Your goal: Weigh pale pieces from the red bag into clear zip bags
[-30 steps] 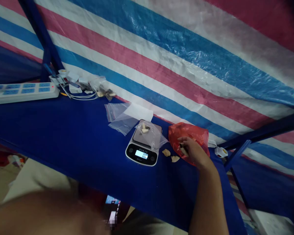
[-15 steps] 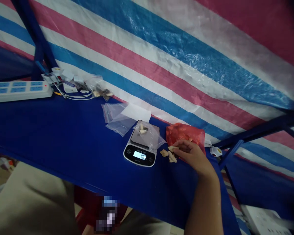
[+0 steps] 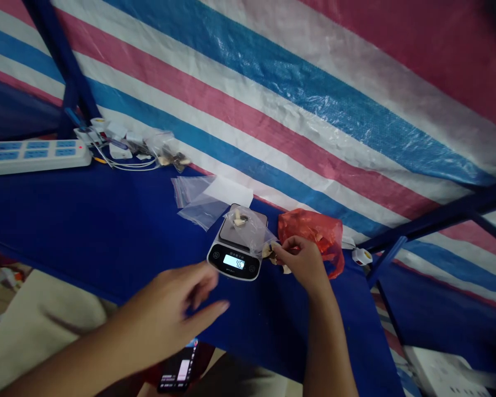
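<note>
A white digital kitchen scale [image 3: 233, 269] with a lit display stands on the blue table. On its plate lies a clear zip bag [image 3: 256, 229] with a few pale and dark pieces inside. My right hand [image 3: 300, 259] is to the right of the scale, thumb and fingers pinched on a pale dried slice [image 3: 268, 251] at the bag's edge; other slices beneath it are partly hidden by the fingers. Just behind that hand sits a red plastic bag [image 3: 310, 225]. My left hand [image 3: 186, 298] hovers in front of the scale, thumb apart from the curled fingers, holding nothing.
Flat clear zip bags [image 3: 198, 201] and a white sheet [image 3: 230, 190] lie behind the scale. Farther left are filled small bags [image 3: 169, 151], cables and a power strip [image 3: 37, 157]. A phone [image 3: 177, 366] is below the table edge. Striped sheeting [image 3: 231, 99] rises behind.
My left hand has come into view from the lower left, in front of the scale. My right hand has shifted left towards the scale, with its fingers on a slice by the zip bag.
</note>
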Demonstrator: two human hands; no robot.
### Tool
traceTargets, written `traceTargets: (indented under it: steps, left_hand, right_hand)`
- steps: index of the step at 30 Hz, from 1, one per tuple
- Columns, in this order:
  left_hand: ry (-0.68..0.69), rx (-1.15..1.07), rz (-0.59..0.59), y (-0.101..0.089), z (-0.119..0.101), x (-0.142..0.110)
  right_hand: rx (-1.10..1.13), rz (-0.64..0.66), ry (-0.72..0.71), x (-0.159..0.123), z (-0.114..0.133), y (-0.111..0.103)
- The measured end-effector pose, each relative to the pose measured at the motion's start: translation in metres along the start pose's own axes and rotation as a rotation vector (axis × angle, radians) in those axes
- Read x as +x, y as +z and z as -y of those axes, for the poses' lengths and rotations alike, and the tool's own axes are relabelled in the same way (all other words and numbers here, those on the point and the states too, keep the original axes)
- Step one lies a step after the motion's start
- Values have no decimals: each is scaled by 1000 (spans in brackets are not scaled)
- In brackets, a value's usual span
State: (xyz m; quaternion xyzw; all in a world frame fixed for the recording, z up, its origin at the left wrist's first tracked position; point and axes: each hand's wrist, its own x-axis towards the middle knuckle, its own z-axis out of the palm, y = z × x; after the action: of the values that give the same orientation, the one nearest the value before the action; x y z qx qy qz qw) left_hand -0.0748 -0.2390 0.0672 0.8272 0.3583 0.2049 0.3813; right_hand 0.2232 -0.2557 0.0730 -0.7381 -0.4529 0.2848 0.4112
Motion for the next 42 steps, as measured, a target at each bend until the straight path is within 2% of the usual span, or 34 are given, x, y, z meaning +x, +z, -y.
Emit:
traceTargets:
  steps: [2, 3, 6, 8, 12, 15, 17, 18, 20, 22, 25, 27, 30, 33, 36, 40, 42]
  left_hand:
    - [13, 199, -99, 15, -15, 57]
    - [39, 272, -92, 24, -21, 81]
    - [79, 426, -89, 45, -29, 124]
    - [85, 472, -81, 54, -27, 131]
    - [85, 472, -73, 62, -21, 130]
    - [99, 424, -114, 66, -22, 129]
    - [140, 358, -156, 62, -24, 127]
    - [164, 312, -179, 57, -24, 127]
    - [201, 211, -237, 37, -23, 131]
    - [205, 114, -335, 8, -15, 144]
    - [159, 3, -585, -32, 15, 180]
    - [99, -41, -666, -45, 43, 204]
    - [3, -17, -702, -44, 83, 223]
    - [13, 84, -601, -32, 105, 222]
    - [62, 126, -491, -26, 109, 220]
    - [47, 126, -457, -28, 108, 226]
    - [48, 131, -445, -28, 109, 228]
  right_hand:
    - [10, -64, -9, 2, -1, 4]
    - [11, -99, -13, 3, -2, 6]
    - [-14, -167, -22, 8, -6, 8]
    - [-40, -200, -44, 11, -7, 11]
    - [0, -267, -67, 15, -5, 23]
    - [208, -96, -9, 18, -3, 30]
    - [321, -27, 46, 21, -6, 24]
    - [321, -55, 66, 22, -9, 18]
    - [186, -159, 67, 24, -16, 0]
    - [-42, -177, 4, 24, -24, -17]
    - [-312, -9, -102, 18, -29, -27]
    - [-417, 99, -121, 14, -27, -21]
    - [-471, 197, -113, 12, -23, -9]
    - [-421, 229, -93, 13, -24, -5]
    - [-329, 229, -58, 16, -29, -9]
    - [-178, 273, -20, 18, -33, -14]
    - [-117, 247, -7, 20, -33, -17]
